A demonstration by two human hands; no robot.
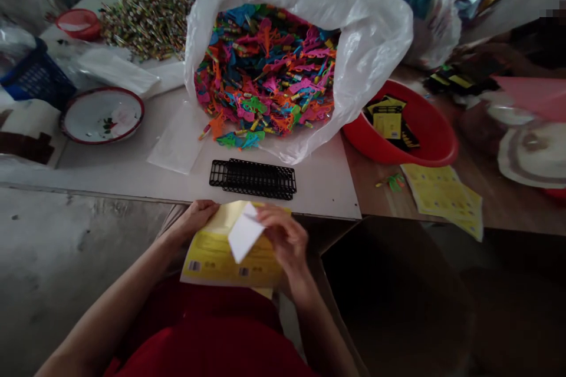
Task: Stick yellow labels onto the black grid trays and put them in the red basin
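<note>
My left hand [197, 217] grips the top left edge of a yellow printed sheet [216, 259] held over my lap. My right hand [283, 235] pinches a small white piece [243, 234], which looks like paper or a sticker backing, lifted off that sheet. Both hands are closed on what they hold, just below the table edge. A black plastic grid tray [253, 178] lies on the table right in front of my hands.
A big clear plastic bag [367, 29] full of small colourful plastic pieces [265, 70] stands behind the tray. A red basin [424, 141] with yellow cards is at right, more yellow sheets [442, 194] beside it. An enamel bowl [101, 115] and a heap of small sticks [145, 20] sit at left.
</note>
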